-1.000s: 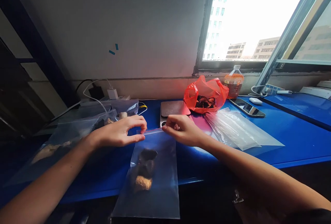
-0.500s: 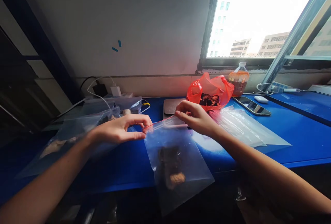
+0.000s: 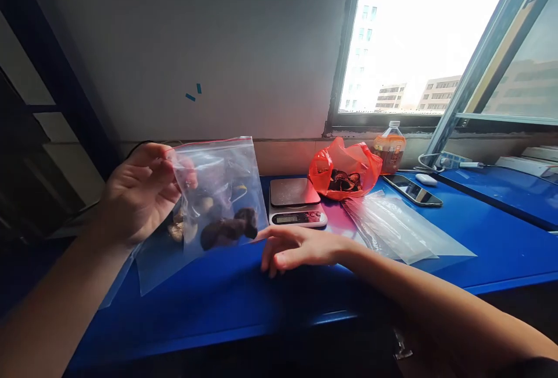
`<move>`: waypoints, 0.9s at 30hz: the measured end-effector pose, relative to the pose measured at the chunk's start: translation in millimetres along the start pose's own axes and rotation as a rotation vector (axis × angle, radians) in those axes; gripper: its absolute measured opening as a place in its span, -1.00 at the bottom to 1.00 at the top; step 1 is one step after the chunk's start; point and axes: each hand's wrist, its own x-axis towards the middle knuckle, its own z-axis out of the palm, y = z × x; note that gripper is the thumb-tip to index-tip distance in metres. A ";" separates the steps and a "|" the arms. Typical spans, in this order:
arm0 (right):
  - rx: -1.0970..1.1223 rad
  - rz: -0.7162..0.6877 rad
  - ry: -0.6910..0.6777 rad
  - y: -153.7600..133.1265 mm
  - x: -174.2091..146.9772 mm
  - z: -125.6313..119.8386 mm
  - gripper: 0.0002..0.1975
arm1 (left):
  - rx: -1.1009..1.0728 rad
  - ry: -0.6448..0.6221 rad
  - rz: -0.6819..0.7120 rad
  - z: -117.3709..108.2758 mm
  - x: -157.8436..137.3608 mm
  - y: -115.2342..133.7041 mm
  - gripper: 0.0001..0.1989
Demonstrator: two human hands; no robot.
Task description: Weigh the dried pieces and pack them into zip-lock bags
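- I have the clear zip bag (image 3: 238, 171) up in the air, over the left part of the blue surface (image 3: 209, 314). My left hand (image 3: 168, 170) pinches its top left corner between thumb and fingers.
- My right hand (image 3: 300, 248) grips nothing that I can see. Its fingers are loosely bent, with the pointer finger reaching to the bag's low right corner. I can't tell if it touches.
- I think the bag could slip, because one corner takes most of the weight and the plastic looks slick.
- I can't tell if the red-lined top is sealed. If it isn't, a tip too far could spill the dark lumps (image 3: 229, 229).
- If the bag swings to the right, it might bump the kitchen scale (image 3: 294, 192), which sits near it.
- If it drops straight down, it could land on the other filled bag (image 3: 159, 264) behind and below it, and I might mix the two up.
- The zip bag is thin, see-through and wrinkly near my thumb. The lumps in it are dark brown, rounded and dull.
- The scale has a flat, shiny metal plate on a pale body.
- The red plastic bag (image 3: 344, 154) is thin and crinkly, with dark, curled pieces (image 3: 344, 180) inside.
- The spare bags (image 3: 399, 227) lie flat in a cloudy, smooth fan.
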 end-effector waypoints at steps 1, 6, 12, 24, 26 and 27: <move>0.035 0.006 -0.018 1.1 1.7 4.5 -0.30 | -0.011 0.033 -0.001 5.4 -1.6 2.1 -0.80; 0.310 -0.060 -0.085 1.1 3.9 19.3 -0.27 | -0.111 0.121 0.005 25.0 -11.2 11.3 -0.71; 0.430 -0.111 0.031 2.2 11.0 22.1 -0.21 | -0.143 0.068 0.092 24.6 -14.9 7.0 -0.72; -0.031 -0.494 0.709 -6.4 -5.2 4.0 -0.72 | 0.585 -0.272 0.094 14.7 -21.4 3.0 -0.97; -0.018 -0.481 0.657 -7.0 -5.4 8.8 -0.60 | 0.623 -0.264 0.092 16.6 -20.1 4.4 -0.96; 0.015 -0.469 0.636 -6.7 -4.9 11.3 -0.51 | 0.623 -0.265 0.081 17.7 -19.5 4.6 -0.96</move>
